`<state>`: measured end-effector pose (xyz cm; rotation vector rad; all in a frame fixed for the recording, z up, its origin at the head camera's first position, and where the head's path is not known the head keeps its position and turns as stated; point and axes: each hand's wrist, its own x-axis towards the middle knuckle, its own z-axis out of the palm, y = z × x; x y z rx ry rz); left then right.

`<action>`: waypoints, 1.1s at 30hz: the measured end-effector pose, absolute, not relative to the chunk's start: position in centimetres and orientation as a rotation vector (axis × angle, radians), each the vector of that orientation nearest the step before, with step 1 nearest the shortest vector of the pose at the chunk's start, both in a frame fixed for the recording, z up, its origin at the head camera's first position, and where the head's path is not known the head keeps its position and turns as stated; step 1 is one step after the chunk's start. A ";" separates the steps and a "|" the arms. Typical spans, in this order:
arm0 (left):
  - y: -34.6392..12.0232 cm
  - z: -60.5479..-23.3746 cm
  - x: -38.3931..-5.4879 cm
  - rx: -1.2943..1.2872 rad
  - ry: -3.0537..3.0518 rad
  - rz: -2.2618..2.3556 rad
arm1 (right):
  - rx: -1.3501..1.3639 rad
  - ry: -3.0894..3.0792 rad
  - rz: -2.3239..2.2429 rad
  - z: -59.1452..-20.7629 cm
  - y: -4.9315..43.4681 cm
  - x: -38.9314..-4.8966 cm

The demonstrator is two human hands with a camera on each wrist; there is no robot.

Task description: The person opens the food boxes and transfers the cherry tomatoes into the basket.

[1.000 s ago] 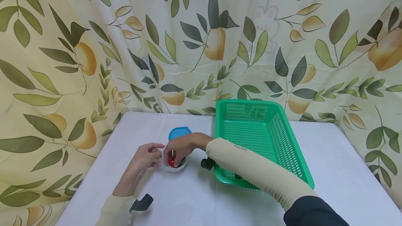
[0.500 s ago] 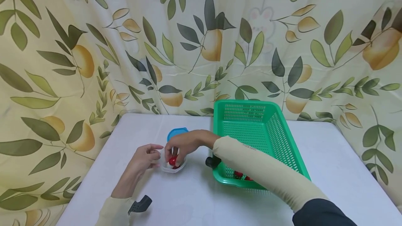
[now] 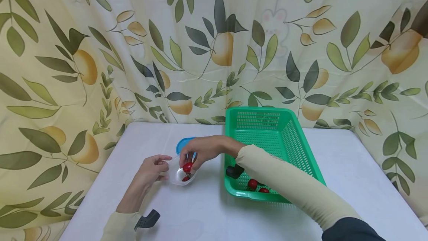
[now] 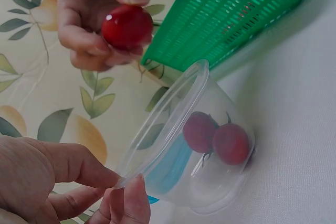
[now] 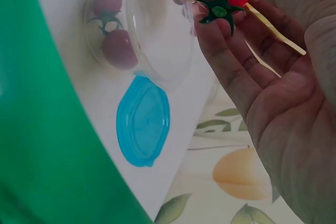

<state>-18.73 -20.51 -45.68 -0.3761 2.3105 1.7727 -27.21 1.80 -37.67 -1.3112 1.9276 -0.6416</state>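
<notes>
My left hand (image 3: 151, 170) pinches the rim of a clear plastic container (image 4: 220, 187) between thumb and fingers, at its left side. Two cherry tomatoes lie inside, one (image 4: 199, 132) against the other (image 4: 231, 144), both seen through the wall. Over the container's right side, my right hand (image 3: 204, 148) holds another cherry tomato (image 4: 127, 27) between thumb and fingertips. In the right wrist view its green stem cap (image 5: 218, 10) faces the camera. A blue lid (image 5: 144, 121) lies on the table just behind the container, partly covered by my right hand in the head view.
A green perforated basket (image 3: 240, 195) stands right of the container, under my right forearm. Near its front wall lie cherry tomatoes (image 3: 252, 184), partly hidden by the sleeve. The white table (image 3: 200, 215) ends at a patterned curtain (image 3: 214, 47).
My right hand has risen out of the container and shifted right, with the tomato in its fingers. Tomatoes in the basket have come into view beside the sleeve. My left hand keeps its hold.
</notes>
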 end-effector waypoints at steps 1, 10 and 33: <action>-20.5 -45.7 -18.7 -0.370 2.308 1.775 | -1.309 1.927 -0.656 -37.5 1.9 -27.1; -20.6 -45.7 -18.7 -0.376 2.308 1.775 | -1.301 1.934 -0.741 -36.8 3.5 -27.1; -20.5 -45.8 -18.6 -0.393 2.350 1.729 | -1.261 1.983 -0.824 -35.7 8.2 -27.4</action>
